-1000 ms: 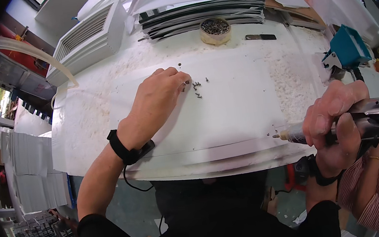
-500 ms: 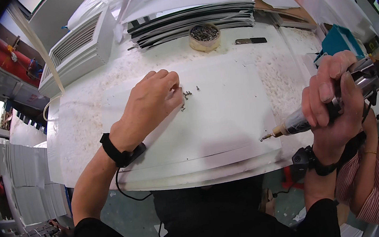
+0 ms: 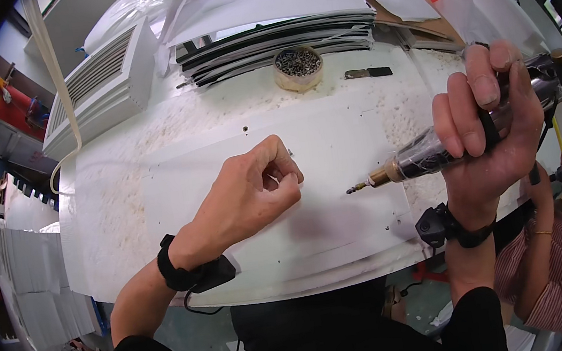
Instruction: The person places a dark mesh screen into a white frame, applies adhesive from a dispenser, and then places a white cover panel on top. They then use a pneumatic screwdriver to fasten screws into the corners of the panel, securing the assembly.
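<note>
My left hand (image 3: 244, 190) is over the middle of a flat white panel (image 3: 182, 166), thumb and fingertips pinched together. Whatever is between them is hidden. A tiny metal screw (image 3: 291, 152) shows just beyond its fingers. My right hand (image 3: 492, 125) grips a pistol-less, straight power screwdriver (image 3: 426, 154) with a clear-wrapped barrel. Its bit (image 3: 358, 188) points left, above the panel, a short gap from my left fingertips. A small dark round spot (image 3: 245, 128) lies farther back on the panel.
A round tub of screws (image 3: 298, 68) stands behind the panel, with a dark-handled flat blade (image 3: 368, 73) to its right. Stacked sheets (image 3: 272, 47) lie at the back. A white louvred frame (image 3: 101, 78) is back left. Another person's arm (image 3: 542, 242) is at the right.
My left hand has moved right and nearer, from beside several loose screws to mid-panel. The screwdriver's bit has moved left and slightly away from the panel's near right corner. The view has shifted slightly.
</note>
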Demonstrator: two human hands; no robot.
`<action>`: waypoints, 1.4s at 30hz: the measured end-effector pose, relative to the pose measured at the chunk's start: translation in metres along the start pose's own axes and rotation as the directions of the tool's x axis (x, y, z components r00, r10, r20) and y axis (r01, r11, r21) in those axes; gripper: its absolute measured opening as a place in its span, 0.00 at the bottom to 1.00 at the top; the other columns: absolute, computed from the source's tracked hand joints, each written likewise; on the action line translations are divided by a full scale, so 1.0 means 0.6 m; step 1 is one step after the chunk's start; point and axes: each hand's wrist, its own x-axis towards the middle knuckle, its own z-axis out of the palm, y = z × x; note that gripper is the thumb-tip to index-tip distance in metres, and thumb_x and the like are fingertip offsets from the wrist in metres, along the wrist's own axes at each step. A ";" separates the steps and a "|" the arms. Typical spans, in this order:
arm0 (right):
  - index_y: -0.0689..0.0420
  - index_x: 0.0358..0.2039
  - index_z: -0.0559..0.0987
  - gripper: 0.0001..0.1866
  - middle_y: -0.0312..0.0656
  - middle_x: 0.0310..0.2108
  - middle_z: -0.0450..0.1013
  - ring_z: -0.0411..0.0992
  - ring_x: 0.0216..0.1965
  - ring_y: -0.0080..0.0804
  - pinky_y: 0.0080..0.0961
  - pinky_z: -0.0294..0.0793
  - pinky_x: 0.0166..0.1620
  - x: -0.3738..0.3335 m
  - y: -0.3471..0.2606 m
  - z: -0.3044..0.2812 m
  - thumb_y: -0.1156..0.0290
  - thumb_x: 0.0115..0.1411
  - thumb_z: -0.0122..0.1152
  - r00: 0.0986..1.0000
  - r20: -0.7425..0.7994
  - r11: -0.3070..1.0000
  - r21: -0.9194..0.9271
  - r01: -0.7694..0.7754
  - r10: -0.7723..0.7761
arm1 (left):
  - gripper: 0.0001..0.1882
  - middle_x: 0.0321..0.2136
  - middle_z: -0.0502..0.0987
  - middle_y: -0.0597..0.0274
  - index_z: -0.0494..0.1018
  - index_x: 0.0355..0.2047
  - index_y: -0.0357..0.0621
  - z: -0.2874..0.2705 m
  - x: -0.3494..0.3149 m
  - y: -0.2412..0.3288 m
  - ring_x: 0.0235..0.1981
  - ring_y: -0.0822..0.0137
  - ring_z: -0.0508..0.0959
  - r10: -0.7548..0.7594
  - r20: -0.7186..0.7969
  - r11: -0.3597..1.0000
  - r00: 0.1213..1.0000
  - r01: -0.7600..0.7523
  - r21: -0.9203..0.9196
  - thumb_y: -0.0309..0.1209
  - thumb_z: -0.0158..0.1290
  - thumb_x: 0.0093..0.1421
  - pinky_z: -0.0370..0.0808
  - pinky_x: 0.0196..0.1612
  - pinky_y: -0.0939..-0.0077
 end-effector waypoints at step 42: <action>0.58 0.45 0.70 0.14 0.36 0.32 0.69 0.58 0.14 0.18 0.20 0.66 0.19 -0.006 0.046 -0.017 0.61 0.77 0.40 0.998 -0.035 0.995 0.084 0.060 -0.057 | 0.15 0.50 0.78 0.56 0.72 0.55 0.37 0.015 0.014 -0.020 0.53 0.66 0.80 -0.048 -0.106 0.884 0.993 -0.008 -0.468 0.22 0.54 0.69 0.78 0.59 0.73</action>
